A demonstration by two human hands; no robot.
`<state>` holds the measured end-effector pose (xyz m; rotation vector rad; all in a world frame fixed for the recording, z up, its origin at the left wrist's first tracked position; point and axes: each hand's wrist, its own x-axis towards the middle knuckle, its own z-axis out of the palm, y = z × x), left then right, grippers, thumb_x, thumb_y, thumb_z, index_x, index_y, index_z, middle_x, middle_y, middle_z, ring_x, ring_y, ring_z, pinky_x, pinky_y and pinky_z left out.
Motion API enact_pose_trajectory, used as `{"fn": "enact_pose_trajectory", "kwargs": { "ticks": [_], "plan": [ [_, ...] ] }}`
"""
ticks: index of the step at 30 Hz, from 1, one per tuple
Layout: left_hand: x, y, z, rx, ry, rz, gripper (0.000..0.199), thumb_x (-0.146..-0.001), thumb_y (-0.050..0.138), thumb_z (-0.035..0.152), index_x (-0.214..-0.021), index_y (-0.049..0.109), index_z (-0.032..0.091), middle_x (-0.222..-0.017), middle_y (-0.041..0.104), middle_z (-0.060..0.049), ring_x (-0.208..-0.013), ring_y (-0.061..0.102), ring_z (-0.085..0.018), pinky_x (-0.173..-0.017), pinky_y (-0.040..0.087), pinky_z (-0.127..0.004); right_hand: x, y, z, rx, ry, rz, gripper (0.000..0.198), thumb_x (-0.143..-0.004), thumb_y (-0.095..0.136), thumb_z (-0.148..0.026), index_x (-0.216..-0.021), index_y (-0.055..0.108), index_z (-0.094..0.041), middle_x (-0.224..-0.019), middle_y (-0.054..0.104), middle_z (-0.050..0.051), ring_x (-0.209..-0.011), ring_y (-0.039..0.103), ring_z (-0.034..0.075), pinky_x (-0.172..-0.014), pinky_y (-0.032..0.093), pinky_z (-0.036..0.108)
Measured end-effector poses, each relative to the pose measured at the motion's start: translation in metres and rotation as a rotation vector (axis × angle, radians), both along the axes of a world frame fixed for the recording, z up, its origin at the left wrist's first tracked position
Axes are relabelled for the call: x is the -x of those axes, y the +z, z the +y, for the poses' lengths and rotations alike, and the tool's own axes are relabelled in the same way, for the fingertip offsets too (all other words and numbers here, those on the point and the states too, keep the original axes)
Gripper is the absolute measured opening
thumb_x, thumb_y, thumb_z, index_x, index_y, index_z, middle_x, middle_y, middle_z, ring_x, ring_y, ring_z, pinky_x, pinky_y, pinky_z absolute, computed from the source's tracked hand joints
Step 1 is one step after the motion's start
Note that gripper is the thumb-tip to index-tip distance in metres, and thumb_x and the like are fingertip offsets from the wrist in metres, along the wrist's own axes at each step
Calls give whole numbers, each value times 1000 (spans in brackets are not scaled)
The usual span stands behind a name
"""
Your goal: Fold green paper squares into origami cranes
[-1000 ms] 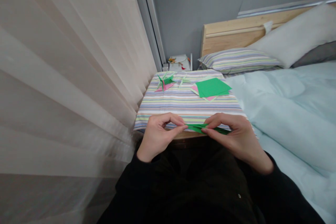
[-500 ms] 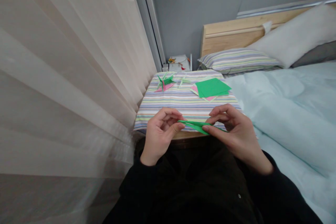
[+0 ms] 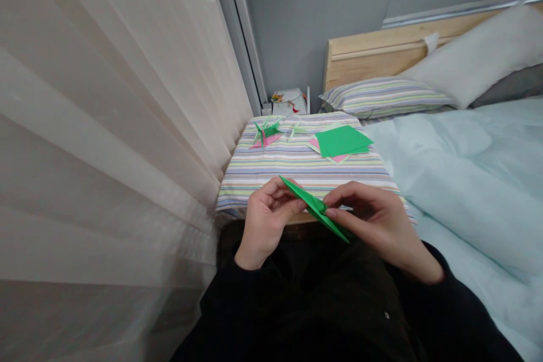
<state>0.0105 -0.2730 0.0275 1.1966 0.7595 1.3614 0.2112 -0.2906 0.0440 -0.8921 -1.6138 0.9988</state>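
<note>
Between my hands is a folded green paper, long and pointed, slanting from upper left down to lower right. My left hand pinches its left part between thumb and fingers. With thumb and fingertips my right hand grips the middle of its right edge. Beyond them on the striped cloth lie folded paper cranes in green and pink, and a pale green folded piece. A stack of square green paper with pink and pale sheets beneath lies to their right.
A pale curtain hangs close on the left. To the right is a bed with a light blue quilt, a striped pillow and a wooden headboard. A small white stand with little items stands behind the cloth-covered table.
The folded green paper has turned from nearly level to a steep slant, showing a broader face. My right fingers have closed in nearer its middle, and my left hand has shifted slightly right.
</note>
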Motion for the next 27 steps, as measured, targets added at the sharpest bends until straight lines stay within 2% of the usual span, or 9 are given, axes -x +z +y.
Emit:
{"fn": "enact_pose_trajectory", "kwargs": {
  "ticks": [3, 6, 10, 14, 16, 20, 22, 24, 27],
  "plan": [
    [-5, -1, -3, -3, -7, 9, 19, -76, 86, 19, -90, 73, 17, -86, 76, -1, -81, 71, -13, -77, 55, -22, 6, -4, 2, 69, -24, 96, 12, -81, 82, -26, -85, 72, -22, -83, 74, 1, -74, 70, 16, -65, 56, 25],
    [-12, -2, -6, 9, -11, 47, 19, -74, 87, 20, -88, 74, 16, -85, 75, -2, -81, 70, -15, -77, 55, -24, 13, -8, 3, 66, -78, 142, 13, -78, 83, -22, -79, 70, -21, -77, 72, 0, -69, 69, 15, -63, 55, 25],
    [-18, -9, -4, -18, 72, 7, 16, -76, 86, 21, -86, 74, 17, -82, 74, -1, -80, 68, -14, -79, 55, -24, 19, -10, -1, -39, -148, 75, 7, -86, 75, -19, -82, 70, -21, -81, 74, 1, -73, 69, 15, -68, 56, 26],
    [-21, -12, -4, -52, 166, -35, 17, -77, 84, 20, -88, 71, 17, -82, 72, -1, -79, 67, -13, -76, 54, -24, 20, -10, -9, -164, -124, -46, 5, -91, 70, -17, -93, 72, -21, -93, 76, 3, -87, 71, 17, -79, 56, 30],
    [-22, -7, -6, -65, 176, -31, 26, -77, 84, 17, -96, 67, 19, -83, 71, 0, -79, 68, -13, -76, 54, -23, 21, -9, -11, -210, -144, -77, 7, -88, 73, -17, -94, 72, -21, -93, 77, 2, -86, 72, 17, -79, 55, 30],
    [-21, 5, -14, -88, 132, 20, 64, -78, 80, 12, -132, 48, 29, -88, 70, 3, -79, 70, -13, -77, 56, -25, 22, -8, -10, -279, -216, -116, 10, -87, 72, -11, -86, 72, -21, -88, 77, 2, -81, 72, 17, -76, 54, 30],
    [-17, 8, -16, -139, 136, 93, 73, -80, 78, 11, -139, 41, 33, -93, 70, 3, -82, 70, -14, -79, 57, -28, 21, -7, -8, -290, -209, -126, 10, -88, 71, -12, -84, 72, -21, -88, 78, 3, -82, 73, 18, -78, 55, 31],
    [-11, 10, -16, -218, 143, 209, 60, -82, 77, 12, -133, 51, 31, -96, 70, 1, -85, 70, -16, -81, 57, -30, 19, -4, -7, -278, -184, -124, 11, -89, 71, -14, -82, 73, -22, -87, 79, 3, -82, 73, 19, -77, 55, 32],
    [-2, 12, -14, -289, 168, 408, 18, -84, 77, 17, -100, 70, 22, -92, 71, -3, -82, 69, -17, -79, 55, -30, 15, -2, -6, -218, -155, -106, 12, -88, 72, -15, -79, 75, -22, -86, 79, 3, -80, 74, 20, -76, 55, 33]
  ]
}}
